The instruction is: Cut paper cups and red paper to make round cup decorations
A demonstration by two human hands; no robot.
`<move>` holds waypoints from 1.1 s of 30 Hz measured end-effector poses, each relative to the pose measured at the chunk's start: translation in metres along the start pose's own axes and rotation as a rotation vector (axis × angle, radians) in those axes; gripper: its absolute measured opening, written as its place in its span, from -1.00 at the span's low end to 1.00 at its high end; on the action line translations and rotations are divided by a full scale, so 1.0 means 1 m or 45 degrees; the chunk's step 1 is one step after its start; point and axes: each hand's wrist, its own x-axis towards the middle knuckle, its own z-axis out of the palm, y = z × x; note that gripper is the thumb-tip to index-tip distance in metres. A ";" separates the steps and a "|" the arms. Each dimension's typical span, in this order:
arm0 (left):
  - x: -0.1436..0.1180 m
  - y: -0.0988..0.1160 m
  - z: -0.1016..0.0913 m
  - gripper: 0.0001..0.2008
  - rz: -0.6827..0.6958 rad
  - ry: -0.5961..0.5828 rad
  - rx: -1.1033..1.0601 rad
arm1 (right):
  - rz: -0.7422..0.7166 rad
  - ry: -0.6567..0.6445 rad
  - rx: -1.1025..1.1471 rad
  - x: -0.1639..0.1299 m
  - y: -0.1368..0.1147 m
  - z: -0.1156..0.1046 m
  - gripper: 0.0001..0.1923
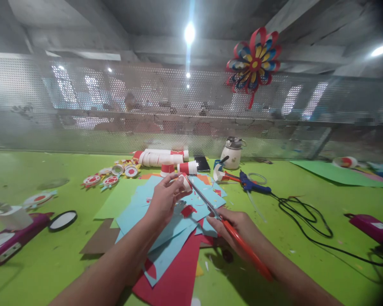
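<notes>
My left hand [164, 199] holds a small red-and-white paper cup [185, 182] by its rim, above a pile of blue and red paper sheets [166, 242]. My right hand [234, 227] grips orange-handled scissors [210, 208], whose blades point up-left and meet the cup's edge. Both hands hover over the green table [44, 272].
Behind the pile lie a stack of paper cups [161, 158], two single cups [188, 168], cut cup flowers [110, 180], a phone [202, 163], a white glue pot [232, 155] and a blue glue gun [250, 183] with a black cord [306, 221]. Purple staplers [9, 240] sit at both sides. A paper flower [254, 63] hangs on the mesh.
</notes>
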 end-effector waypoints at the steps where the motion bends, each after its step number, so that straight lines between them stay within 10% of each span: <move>1: 0.001 0.000 -0.001 -0.74 0.006 0.000 -0.003 | -0.005 0.003 0.000 0.000 0.000 0.000 -0.57; 33: 0.001 -0.001 -0.001 -0.77 -0.026 -0.023 0.059 | -0.032 -0.009 -0.015 0.002 0.008 0.001 -0.58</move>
